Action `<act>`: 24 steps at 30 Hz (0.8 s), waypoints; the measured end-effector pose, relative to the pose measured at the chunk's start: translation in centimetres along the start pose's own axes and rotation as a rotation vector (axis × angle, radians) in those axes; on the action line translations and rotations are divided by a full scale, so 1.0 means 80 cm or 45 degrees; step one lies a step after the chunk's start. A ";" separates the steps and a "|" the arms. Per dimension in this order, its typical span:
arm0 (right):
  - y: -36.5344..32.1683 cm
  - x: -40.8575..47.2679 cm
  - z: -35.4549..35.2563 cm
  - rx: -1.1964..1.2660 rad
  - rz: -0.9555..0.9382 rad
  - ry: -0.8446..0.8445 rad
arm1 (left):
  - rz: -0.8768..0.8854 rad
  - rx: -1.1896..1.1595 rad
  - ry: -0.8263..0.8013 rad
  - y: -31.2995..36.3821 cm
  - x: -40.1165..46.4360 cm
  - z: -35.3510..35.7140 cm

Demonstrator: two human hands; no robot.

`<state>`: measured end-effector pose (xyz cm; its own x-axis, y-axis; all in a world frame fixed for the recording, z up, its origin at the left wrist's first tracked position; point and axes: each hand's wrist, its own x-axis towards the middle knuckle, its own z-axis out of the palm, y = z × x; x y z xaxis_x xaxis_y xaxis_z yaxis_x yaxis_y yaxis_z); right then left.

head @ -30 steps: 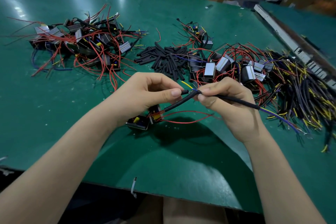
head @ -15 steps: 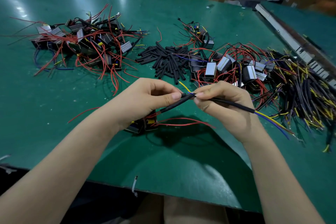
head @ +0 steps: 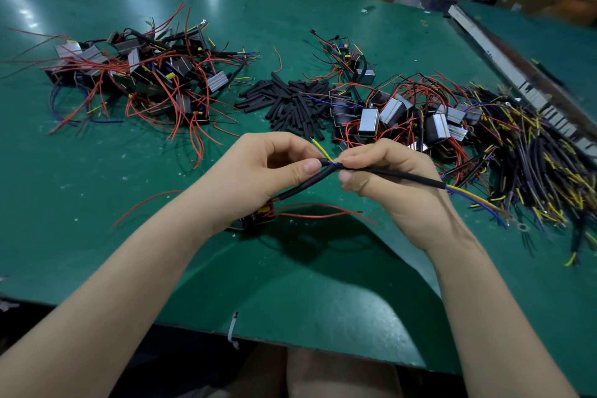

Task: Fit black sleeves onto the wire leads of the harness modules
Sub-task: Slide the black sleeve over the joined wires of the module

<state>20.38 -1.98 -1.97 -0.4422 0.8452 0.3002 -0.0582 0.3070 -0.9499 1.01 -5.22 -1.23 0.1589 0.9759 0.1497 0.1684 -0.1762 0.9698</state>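
left hand (head: pixel 258 178) pinches black sleeve (head: pixel 303 186); right hand (head: pixel 397 184) pinches sleeved lead (head: pixel 403 175)

Far left on the table (head: pixel 97 220): tangled module heap (head: pixel 142 81). Centre: pile of loose sleeves (head: pixel 287 100). Right of it: more modules (head: pixel 403 116), then wire bundle (head: pixel 533 158). Nearest: both hands (head: pixel 258 171) (head: pixel 397 184), touching.

Left arm: mine, bare, coming in from the lower left of the frame toward the centre.
Left hand (head: pixel 258 176): fingers curled, thumb tip pressed forward, pinching a black sleeve (head: pixel 303 186).
Right arm: bare, rising from the lower right corner.
Right hand (head: pixel 392 186): fingers curled, pinching a sheathed lead (head: pixel 403 175).
Spacing: my fingertips almost meet at mid-frame.
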 end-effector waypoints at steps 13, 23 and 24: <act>-0.001 -0.001 0.002 -0.100 0.008 -0.025 | 0.289 0.467 0.186 -0.005 -0.006 0.001; -0.003 0.001 0.007 -0.059 0.094 -0.010 | 0.256 0.558 0.238 0.004 -0.003 0.003; -0.003 0.002 0.007 -0.032 0.147 0.007 | 0.240 0.543 0.259 0.003 -0.003 0.004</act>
<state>19.77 -2.15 -1.75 -0.4399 0.8778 0.1897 0.0150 0.2184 -0.9757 1.33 -5.54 -1.07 0.0392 0.9199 0.3901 0.5439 -0.3472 0.7640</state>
